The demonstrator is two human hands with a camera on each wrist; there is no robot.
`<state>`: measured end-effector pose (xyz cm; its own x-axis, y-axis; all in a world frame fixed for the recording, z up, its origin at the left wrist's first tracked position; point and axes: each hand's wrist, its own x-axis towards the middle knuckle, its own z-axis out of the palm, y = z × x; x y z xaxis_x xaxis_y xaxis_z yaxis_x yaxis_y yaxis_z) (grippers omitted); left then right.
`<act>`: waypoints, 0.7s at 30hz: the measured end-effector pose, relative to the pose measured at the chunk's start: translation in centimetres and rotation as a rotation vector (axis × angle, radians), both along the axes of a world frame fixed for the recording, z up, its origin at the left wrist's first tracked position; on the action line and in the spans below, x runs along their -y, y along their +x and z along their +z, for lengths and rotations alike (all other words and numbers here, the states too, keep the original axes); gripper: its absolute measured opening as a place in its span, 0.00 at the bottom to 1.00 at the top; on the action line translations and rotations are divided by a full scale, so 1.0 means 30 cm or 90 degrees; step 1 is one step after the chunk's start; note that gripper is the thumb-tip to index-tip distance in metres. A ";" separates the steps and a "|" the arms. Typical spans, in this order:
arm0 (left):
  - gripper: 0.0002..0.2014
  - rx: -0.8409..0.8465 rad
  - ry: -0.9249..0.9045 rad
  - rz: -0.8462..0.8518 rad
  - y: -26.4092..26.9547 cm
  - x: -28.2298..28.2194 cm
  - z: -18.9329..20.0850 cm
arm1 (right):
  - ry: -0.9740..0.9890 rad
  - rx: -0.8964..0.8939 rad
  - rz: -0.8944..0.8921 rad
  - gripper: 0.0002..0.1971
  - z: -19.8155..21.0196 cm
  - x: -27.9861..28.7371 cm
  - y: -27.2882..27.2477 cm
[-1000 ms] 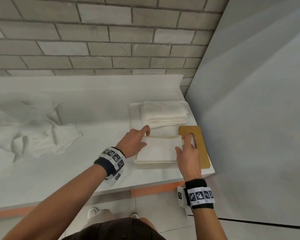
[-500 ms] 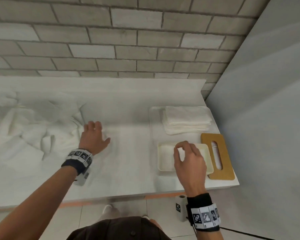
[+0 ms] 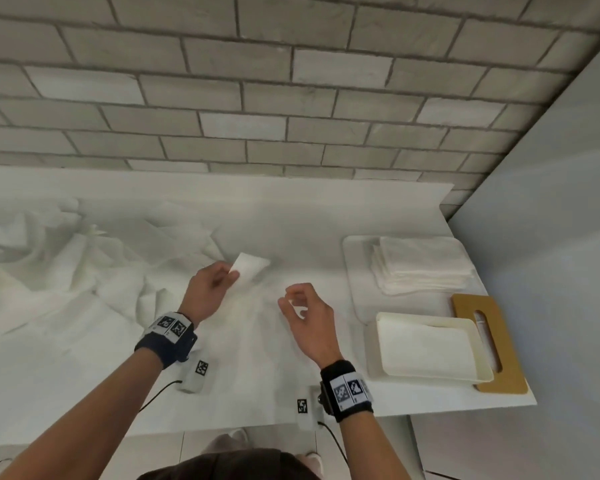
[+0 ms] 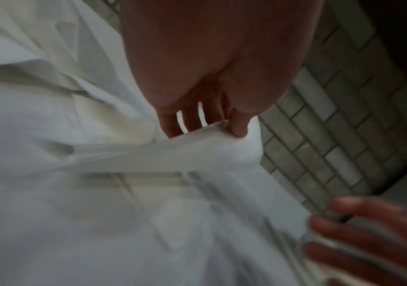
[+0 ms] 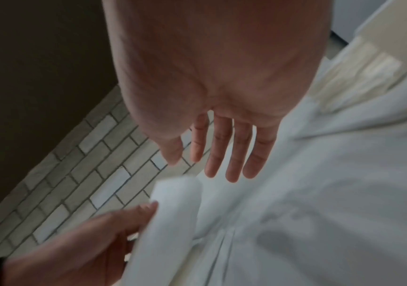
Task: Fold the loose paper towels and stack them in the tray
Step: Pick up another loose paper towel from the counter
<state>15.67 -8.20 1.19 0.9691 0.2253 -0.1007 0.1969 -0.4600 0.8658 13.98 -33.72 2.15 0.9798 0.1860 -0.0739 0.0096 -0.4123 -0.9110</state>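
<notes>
At nine o'clock a crumpled heap of loose white paper towels (image 3: 59,271) is spread over the white counter (image 3: 84,386). A raised corner of one thin white paper towel (image 3: 248,266) is pinched by the left hand (image 3: 207,289), while the right hand (image 3: 305,317), just beside it, is held relaxed and grips nothing. At three o'clock one folded towel is seen in the shallow cream rectangular tray (image 3: 371,355).

You are not seeing any readable words, numbers or brand names here. The only markings showing are black-and-white square code patterns: on the band (image 3: 171,328) at your left wrist, the band (image 3: 350,391) at your right wrist, and the two small white units (image 3: 196,375) hanging below the wrists. None of them is carrying letters.
</notes>
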 end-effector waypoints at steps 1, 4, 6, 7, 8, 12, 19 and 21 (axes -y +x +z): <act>0.12 0.019 -0.079 -0.010 -0.003 0.005 0.042 | 0.027 -0.024 -0.009 0.16 0.002 -0.030 0.015; 0.14 0.060 -0.264 -0.050 -0.010 0.010 0.166 | 0.105 -0.054 -0.024 0.33 0.037 -0.116 0.048; 0.16 0.074 -0.298 -0.090 -0.010 0.001 0.222 | 0.182 -0.044 -0.027 0.34 0.083 -0.164 0.058; 0.14 0.077 -0.298 -0.103 -0.008 0.000 0.240 | 0.221 -0.046 -0.032 0.32 0.105 -0.184 0.062; 0.11 0.087 -0.303 -0.107 -0.006 0.006 0.258 | 0.242 -0.045 -0.038 0.28 0.122 -0.199 0.066; 0.06 0.134 -0.371 -0.040 -0.001 0.014 0.270 | 0.202 -0.040 -0.032 0.20 0.121 -0.239 0.076; 0.10 0.105 -0.431 0.131 0.031 -0.060 0.168 | 0.189 -0.069 -0.087 0.11 -0.007 -0.210 0.038; 0.10 0.112 -0.407 0.185 0.031 -0.080 0.142 | 0.211 -0.098 -0.097 0.08 -0.030 -0.189 0.029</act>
